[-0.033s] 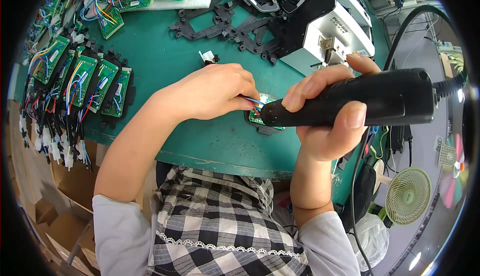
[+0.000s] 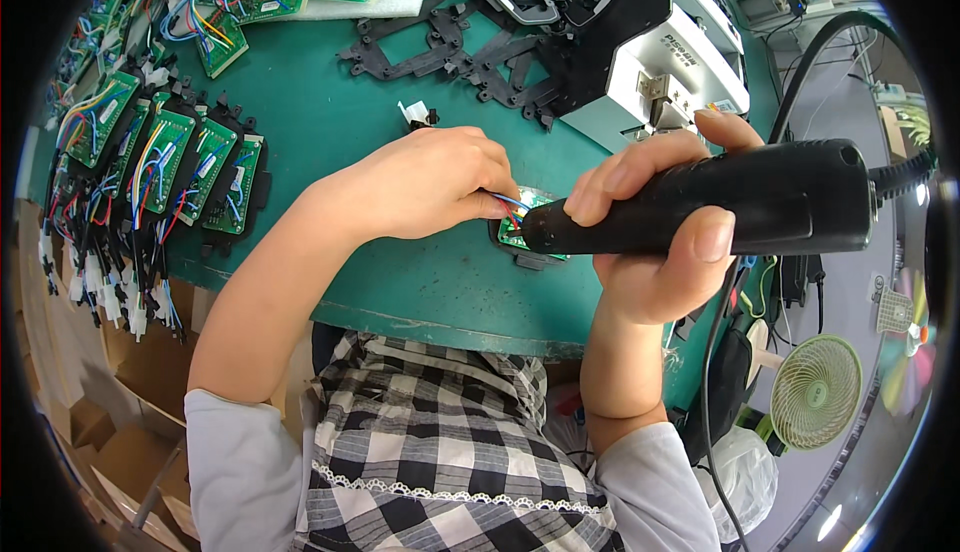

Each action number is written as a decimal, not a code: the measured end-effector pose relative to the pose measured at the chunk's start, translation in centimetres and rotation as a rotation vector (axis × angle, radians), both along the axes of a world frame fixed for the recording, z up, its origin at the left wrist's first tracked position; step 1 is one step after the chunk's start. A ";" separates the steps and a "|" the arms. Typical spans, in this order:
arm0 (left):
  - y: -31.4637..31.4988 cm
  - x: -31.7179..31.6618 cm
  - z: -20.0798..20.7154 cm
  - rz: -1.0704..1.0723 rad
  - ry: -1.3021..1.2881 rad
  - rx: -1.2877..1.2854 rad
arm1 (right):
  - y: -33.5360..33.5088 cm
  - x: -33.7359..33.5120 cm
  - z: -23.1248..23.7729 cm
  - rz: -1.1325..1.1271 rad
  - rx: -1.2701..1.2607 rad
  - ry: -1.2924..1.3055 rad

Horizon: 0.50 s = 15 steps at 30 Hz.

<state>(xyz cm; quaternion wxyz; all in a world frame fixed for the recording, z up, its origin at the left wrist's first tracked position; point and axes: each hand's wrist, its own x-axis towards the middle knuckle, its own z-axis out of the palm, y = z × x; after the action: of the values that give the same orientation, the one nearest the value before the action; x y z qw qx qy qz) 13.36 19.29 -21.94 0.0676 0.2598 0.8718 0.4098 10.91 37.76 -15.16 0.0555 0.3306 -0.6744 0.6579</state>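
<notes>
Near the front edge of the green worktop (image 2: 330,122), my left hand (image 2: 425,184) presses down on a small green circuit board (image 2: 528,224), fingers bunched narrow over its coloured wires (image 2: 505,204). My right hand (image 2: 660,242) is wrapped tight around a black electric screwdriver (image 2: 720,202), held level, its tip resting on that board. Off to my left a row of wired boards (image 2: 170,167) lies on black frames. Behind my hands sits a white-and-black machine (image 2: 660,52).
</notes>
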 end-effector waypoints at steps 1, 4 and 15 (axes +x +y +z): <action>0.1 0.0 -0.1 0.013 -0.004 -0.004 | -0.1 0.0 0.1 0.010 -0.002 -0.007; 0.2 0.0 -0.3 0.033 0.023 -0.004 | -0.1 0.2 0.3 0.025 0.007 -0.026; 0.4 0.4 -0.2 0.070 -0.005 0.011 | -1.1 0.7 -0.1 0.075 -0.008 -0.044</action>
<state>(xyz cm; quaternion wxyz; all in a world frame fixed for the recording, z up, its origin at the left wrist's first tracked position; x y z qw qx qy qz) 13.71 19.71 -22.17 0.0538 0.2287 0.8779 0.4173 11.64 36.71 -15.23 0.0174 0.3410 -0.6601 0.6691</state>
